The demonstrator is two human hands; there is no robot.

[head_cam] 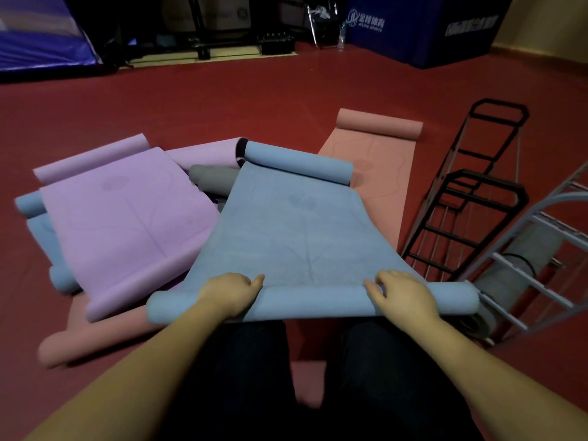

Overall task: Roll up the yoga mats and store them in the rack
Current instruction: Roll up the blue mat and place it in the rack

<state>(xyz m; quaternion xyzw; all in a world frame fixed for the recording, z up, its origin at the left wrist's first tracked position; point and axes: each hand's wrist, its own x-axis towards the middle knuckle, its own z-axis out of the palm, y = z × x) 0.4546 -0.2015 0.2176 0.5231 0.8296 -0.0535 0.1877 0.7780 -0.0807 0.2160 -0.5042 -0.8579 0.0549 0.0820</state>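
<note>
Dim room — red floor (222, 100); blue padded blocks (423, 30), yellow wall (550, 23)

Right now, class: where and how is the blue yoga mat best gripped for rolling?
Probably by the rolled near end of the blue yoga mat, from the person's side: left hand and right hand spread apart, fingers curled over the tube, since the flat sheet runs away ahead.

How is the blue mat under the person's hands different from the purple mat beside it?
The blue mat is gripped at its near roll by the left hand and right hand; nobody touches the purple mat. The blue mat overlaps the purple mat's edge. Both lie partly unrolled, curled at both ends, with a faint printed pattern.
</note>
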